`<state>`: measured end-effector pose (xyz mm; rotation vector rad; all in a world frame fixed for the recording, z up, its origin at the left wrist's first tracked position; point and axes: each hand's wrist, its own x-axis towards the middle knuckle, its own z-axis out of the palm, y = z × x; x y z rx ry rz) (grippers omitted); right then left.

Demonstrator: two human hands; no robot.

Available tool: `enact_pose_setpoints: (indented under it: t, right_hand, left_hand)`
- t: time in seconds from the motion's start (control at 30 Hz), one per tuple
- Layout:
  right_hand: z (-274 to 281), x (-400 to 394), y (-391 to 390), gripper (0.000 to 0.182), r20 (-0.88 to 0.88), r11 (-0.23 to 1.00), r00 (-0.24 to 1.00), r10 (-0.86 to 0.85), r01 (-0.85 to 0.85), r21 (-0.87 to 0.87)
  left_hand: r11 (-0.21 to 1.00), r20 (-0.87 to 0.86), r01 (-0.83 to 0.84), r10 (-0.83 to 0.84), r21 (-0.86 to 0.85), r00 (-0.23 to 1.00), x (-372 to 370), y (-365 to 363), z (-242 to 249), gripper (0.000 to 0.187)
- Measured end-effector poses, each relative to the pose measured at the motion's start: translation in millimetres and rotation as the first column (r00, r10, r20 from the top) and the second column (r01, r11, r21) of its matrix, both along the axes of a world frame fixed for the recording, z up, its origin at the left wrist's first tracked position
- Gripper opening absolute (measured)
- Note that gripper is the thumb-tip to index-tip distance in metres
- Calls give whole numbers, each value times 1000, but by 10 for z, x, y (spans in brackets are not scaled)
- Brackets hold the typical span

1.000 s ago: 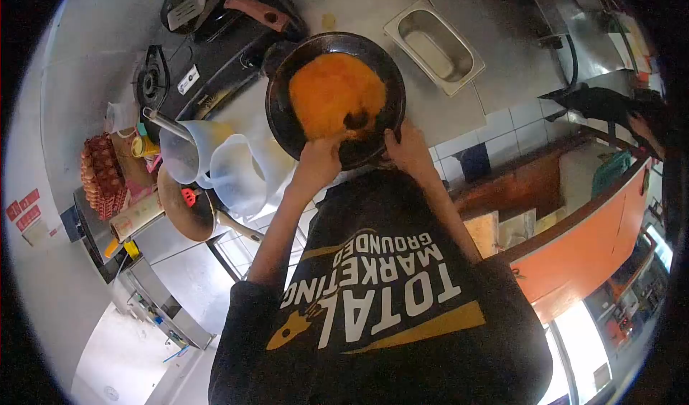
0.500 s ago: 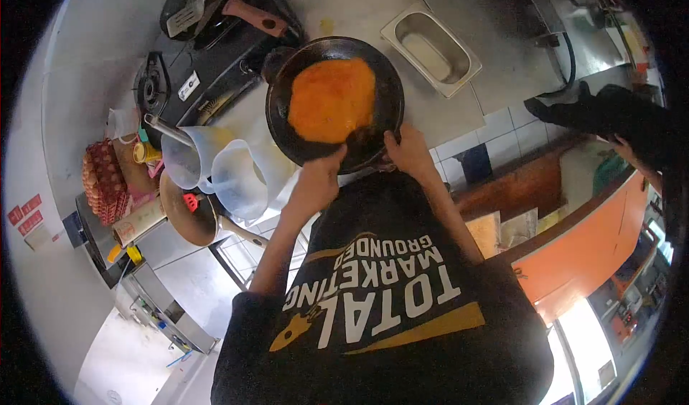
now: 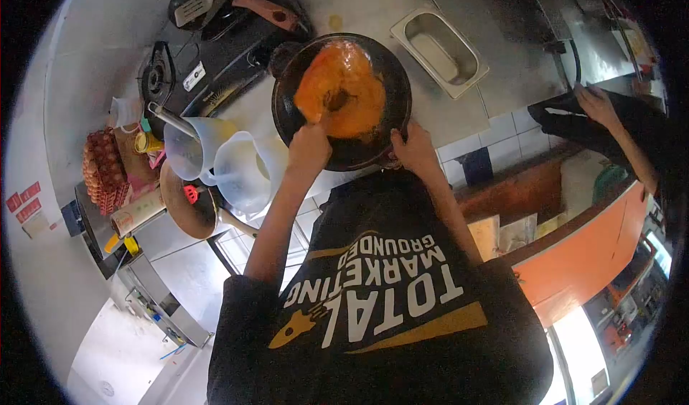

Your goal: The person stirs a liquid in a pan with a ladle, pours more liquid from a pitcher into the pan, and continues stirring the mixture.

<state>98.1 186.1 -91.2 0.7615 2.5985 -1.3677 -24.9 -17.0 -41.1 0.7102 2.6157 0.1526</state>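
Observation:
A black frying pan [image 3: 287, 121] sits in front of me on the steel counter. In it lies a flat orange layer [image 3: 362, 92], shiny and uneven on top, like egg or batter, with a dark gap near its middle. My left hand [image 3: 310, 146] is at the pan's near left rim, fingers closed and reaching inward over the orange layer. Something blurred and brownish extends from these fingers to the gap; I cannot make out whether it is a tool. My right hand [image 3: 416, 148] grips the pan at its near right edge, thumb on top.
A steel tray [image 3: 441, 52] lies right of the pan. At left are translucent pitchers [image 3: 247, 171], a brown pan [image 3: 183, 207], a red egg tray [image 3: 100, 171] and a stove [image 3: 237, 71] bearing another pan with a spatula [image 3: 197, 6]. Another person's hand [image 3: 596, 107] shows at right.
The orange layer was smooth and whole-looking; now it is ruffled with a gap inside it. My left hand has shifted left. The other person's hand has risen into fuller view.

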Motion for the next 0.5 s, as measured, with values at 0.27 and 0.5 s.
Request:
enact_pose_setpoints:
  t: [0.27,0.5]
  right_hand:
    - [-39,6,-7,37,21,969,998,-64,67,-237]
    - [32,12,1,33,37,999,999,4,-3,-40]
  left_hand:
    - [967,261,-96,32,235,965,524,-81,379,46]
    - [982,151,18,-48,189,987,556,258,118,52]
